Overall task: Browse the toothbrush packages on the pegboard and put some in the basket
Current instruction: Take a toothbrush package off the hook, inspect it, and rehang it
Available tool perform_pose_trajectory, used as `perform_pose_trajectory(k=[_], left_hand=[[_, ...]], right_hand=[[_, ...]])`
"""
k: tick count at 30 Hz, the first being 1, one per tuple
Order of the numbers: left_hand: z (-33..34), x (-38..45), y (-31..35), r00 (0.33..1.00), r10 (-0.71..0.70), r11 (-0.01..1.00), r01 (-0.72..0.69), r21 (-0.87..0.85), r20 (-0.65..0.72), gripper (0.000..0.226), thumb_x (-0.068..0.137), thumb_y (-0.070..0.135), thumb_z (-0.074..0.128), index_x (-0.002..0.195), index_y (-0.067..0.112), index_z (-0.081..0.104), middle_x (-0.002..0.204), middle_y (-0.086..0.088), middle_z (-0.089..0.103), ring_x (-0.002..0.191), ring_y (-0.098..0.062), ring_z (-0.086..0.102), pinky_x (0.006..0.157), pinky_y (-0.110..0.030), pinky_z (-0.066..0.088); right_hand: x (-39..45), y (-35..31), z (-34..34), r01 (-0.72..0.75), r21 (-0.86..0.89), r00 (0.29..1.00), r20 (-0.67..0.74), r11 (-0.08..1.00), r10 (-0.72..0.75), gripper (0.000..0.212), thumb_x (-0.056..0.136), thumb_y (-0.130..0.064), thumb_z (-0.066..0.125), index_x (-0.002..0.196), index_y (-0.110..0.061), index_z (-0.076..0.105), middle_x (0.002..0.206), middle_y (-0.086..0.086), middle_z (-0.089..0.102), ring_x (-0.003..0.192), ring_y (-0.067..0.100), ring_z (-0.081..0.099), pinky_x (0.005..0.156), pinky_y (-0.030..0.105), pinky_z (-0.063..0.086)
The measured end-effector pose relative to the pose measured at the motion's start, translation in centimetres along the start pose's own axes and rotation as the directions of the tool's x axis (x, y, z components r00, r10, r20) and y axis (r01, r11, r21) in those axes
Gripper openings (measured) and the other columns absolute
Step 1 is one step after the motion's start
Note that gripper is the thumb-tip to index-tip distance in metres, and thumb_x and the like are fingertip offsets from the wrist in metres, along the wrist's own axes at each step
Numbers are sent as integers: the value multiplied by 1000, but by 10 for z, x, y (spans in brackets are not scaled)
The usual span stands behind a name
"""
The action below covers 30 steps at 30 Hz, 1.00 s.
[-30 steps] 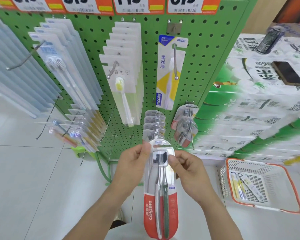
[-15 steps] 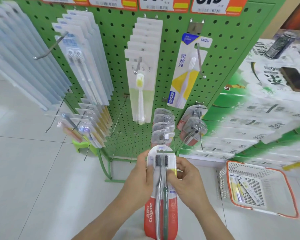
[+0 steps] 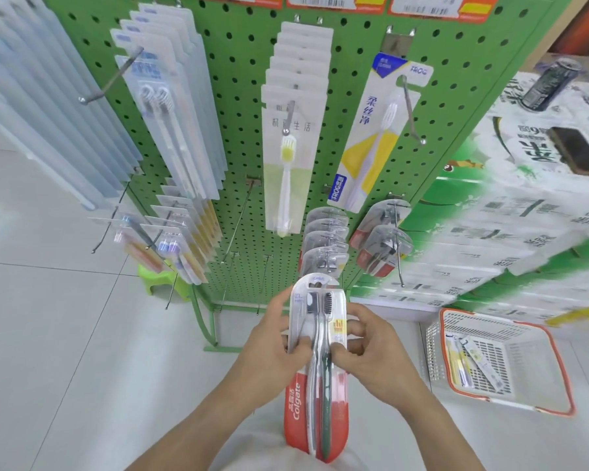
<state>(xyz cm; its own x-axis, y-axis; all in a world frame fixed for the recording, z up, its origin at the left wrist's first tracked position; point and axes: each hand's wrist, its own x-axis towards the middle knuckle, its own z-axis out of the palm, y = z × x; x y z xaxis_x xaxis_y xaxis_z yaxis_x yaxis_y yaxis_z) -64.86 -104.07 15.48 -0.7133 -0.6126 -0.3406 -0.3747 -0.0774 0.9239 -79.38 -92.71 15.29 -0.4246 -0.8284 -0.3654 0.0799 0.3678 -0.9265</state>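
- We hold a red-and-clear Colgate blister pack of two dark-bristled toothbrushes [image 3: 317,368] upright at six o'clock, in front of the green perforated pegboard [image 3: 238,137].
- Our left hand [image 3: 272,348] grips the pack's left edge, thumb across the clear front.
- Our right hand [image 3: 371,351] pinches its right edge, thumb on the front, fingers curled behind.
- At twelve o'clock from the pack, a row of similar clear-topped packs [image 3: 325,243] hangs on a peg; a pair more [image 3: 381,246] hangs at one o'clock.
- Higher up hang a white pack with a yellow-headed brush [image 3: 288,158] and a white-and-yellow FROG pack [image 3: 371,144].
- At three o'clock on the pale tiled floor [image 3: 48,334] stands a white plastic shopping basket with orange rim [image 3: 558,375], well apart from our hands; slim toothbrush packs [image 3: 470,362] lie inside it.
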Motion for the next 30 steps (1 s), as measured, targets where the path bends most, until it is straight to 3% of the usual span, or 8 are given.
perform_pose_trajectory(k=[5, 8, 11, 13, 15, 18, 21, 30], left_hand=[[-9, -7, -5, 989, -56, 998, 53, 28, 139, 49, 96, 11, 61, 131, 41, 44, 100, 4, 78, 86, -22, 75, 86, -44, 59], [-10, -10, -7, 997, -65, 995, 68, -70, 39, 41, 96, 2, 60, 126, 27, 50, 97, -3, 78, 89, -36, 72, 86, -52, 56], [-12, -11, -5, 997, -80, 983, 76, -167, -15, 36, 96, -2, 59, 123, 20, 52, 96, -4, 79, 91, -33, 73, 85, -46, 57], [-16, -12, -7, 995, -94, 979, 100, -176, 41, 29, 96, 0, 61, 121, 14, 57, 96, -5, 79, 89, -23, 75, 80, -32, 60], [-20, -13, -11, 989, -89, 986, 104, -129, 118, 15, 97, 12, 65, 112, 8, 64, 94, -12, 78, 83, -21, 72, 77, -32, 54], [-20, -16, -16, 991, -56, 994, 68, -91, 125, 32, 89, 32, 66, 103, 3, 69, 95, -18, 76, 85, -37, 70, 79, -47, 54], [-20, -17, -17, 996, -22, 997, 28, -68, 86, 31, 87, 30, 64, 101, 3, 69, 94, -14, 77, 93, -41, 70, 87, -57, 53], [-19, -20, -17, 976, -88, 994, 100, -52, 197, 25, 100, 21, 57, 105, -2, 65, 90, -18, 77, 79, -40, 74, 72, -48, 62]], right_hand=[[-1, 4, -2, 40, -41, 999, -3, 998, -40, 52, 89, 9, 64, 129, -24, 58, 96, 0, 77, 74, 18, 66, 63, 25, 51], [-5, 7, -4, 0, -158, 996, 86, 987, 13, 63, 84, -3, 71, 132, -40, 55, 89, 2, 73, 74, 18, 65, 62, 27, 53], [-10, 9, 1, -11, -54, 991, 130, 998, 18, 63, 85, 0, 68, 135, -34, 56, 84, 4, 71, 64, 19, 57, 61, 30, 52], [-12, 9, 4, 10, 47, 997, 76, 999, -13, 57, 84, 2, 68, 132, -27, 60, 86, 9, 73, 64, 21, 55, 59, 32, 49], [-11, 9, 6, 37, 146, 999, 9, 989, -38, 51, 80, -1, 70, 121, -30, 67, 93, 21, 73, 70, 28, 58, 60, 36, 50], [-12, 7, 7, 52, 208, 998, 9, 977, -55, 45, 80, -2, 70, 115, -30, 69, 102, 22, 73, 80, 32, 62, 64, 39, 54], [-17, 4, 5, 55, 93, 986, 153, 994, -69, 48, 80, 0, 70, 115, -33, 68, 106, 11, 75, 86, 27, 67, 69, 45, 53], [-20, 6, 11, 34, 222, 999, -6, 975, -34, 36, 73, 3, 67, 103, -15, 74, 99, 17, 76, 80, 32, 73, 62, 43, 58]])
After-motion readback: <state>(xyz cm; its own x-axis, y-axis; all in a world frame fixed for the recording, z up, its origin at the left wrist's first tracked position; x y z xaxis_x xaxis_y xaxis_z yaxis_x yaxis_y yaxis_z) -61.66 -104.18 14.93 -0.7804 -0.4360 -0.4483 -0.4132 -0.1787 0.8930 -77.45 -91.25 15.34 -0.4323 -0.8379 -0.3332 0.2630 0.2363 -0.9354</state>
